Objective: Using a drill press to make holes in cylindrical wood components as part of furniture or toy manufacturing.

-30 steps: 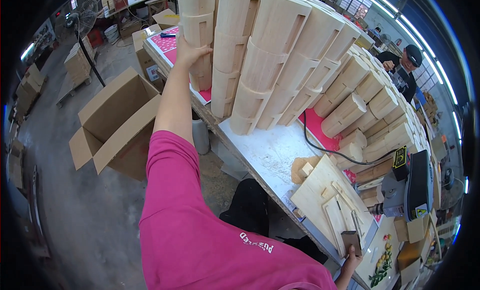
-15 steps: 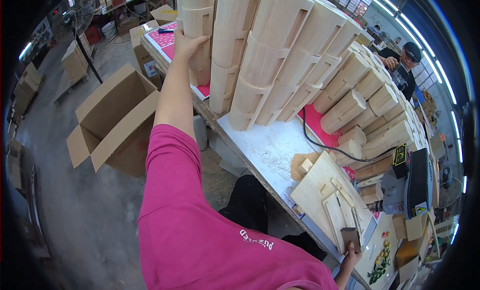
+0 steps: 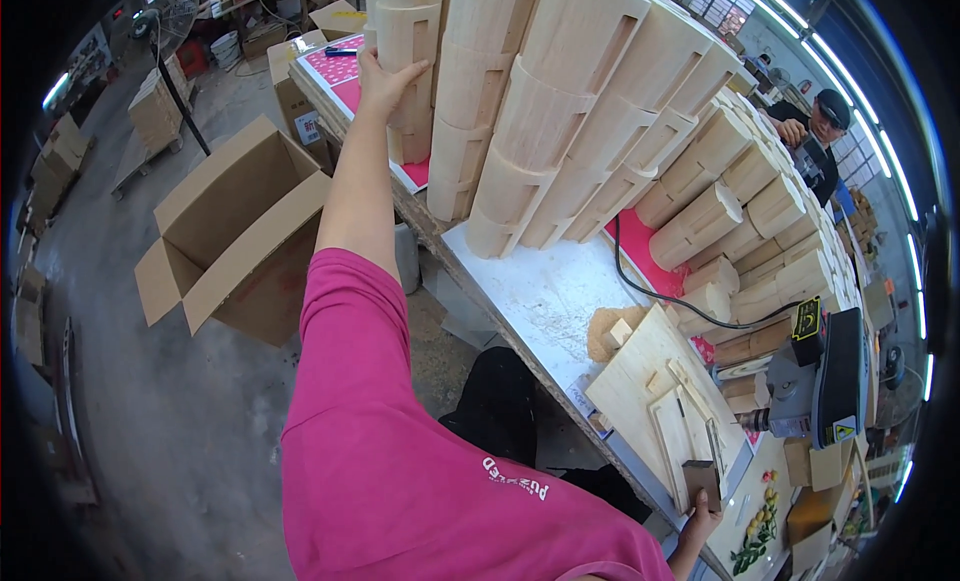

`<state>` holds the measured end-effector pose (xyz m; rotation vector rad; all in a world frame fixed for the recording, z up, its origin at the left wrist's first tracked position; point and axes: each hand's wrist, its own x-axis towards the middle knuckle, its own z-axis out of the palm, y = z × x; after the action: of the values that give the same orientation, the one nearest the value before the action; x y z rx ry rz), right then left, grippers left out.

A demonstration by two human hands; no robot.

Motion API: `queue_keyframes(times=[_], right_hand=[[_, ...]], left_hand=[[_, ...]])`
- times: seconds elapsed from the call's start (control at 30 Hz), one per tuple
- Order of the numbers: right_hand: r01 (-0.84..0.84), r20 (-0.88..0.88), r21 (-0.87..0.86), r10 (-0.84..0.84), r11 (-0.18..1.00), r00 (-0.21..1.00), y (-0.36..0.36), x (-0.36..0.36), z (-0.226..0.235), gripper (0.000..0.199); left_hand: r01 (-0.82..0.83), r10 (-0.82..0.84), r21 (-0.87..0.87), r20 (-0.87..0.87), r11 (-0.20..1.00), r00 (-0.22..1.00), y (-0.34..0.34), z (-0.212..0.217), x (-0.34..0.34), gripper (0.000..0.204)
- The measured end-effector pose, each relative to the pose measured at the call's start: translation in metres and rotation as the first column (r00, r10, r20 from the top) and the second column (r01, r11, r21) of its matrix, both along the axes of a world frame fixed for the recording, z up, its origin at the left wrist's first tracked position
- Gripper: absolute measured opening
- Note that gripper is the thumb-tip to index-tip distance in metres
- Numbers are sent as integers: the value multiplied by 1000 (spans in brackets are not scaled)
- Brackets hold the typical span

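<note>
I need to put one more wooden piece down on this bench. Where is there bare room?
The white bench top lies bare between the stacked curved wooden pieces and the plywood jig. Past the black cable, shorter stacks crowd everything.

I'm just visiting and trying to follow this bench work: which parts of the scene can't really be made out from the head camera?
- Left hand: its fingertips lie on the leftmost stack of curved wooden pieces; the grip is unclear.
- Right hand: at the lower edge beside a small dark block; whether it holds the block is unclear.
- Drill machine: warped near the rim.
- Co-worker: hands too small.
</note>
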<state>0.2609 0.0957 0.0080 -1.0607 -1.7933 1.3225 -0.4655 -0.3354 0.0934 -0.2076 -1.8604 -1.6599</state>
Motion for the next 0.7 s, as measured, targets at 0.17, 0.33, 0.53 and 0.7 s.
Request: queue_keyframes(times=[0.17,0.33,0.53,0.7], right_hand=[[22,49,43,-24,999,999,-9,-3,8,43],[-18,100,50,13,999,995,-3,6,4,27],[-2,88,46,-2,999,996,-7,0,6,14],[27,120,22,-30,999,992,-28,-13,24,21]], left_hand=[[-63,64,20,-60,998,996,16,-10,6,100],[-85,85,8,-74,996,994,18,-46,9,106],[-114,117,-41,81,993,990,18,-92,21,104],[-146,153,-64,114,987,982,26,-89,26,100]])
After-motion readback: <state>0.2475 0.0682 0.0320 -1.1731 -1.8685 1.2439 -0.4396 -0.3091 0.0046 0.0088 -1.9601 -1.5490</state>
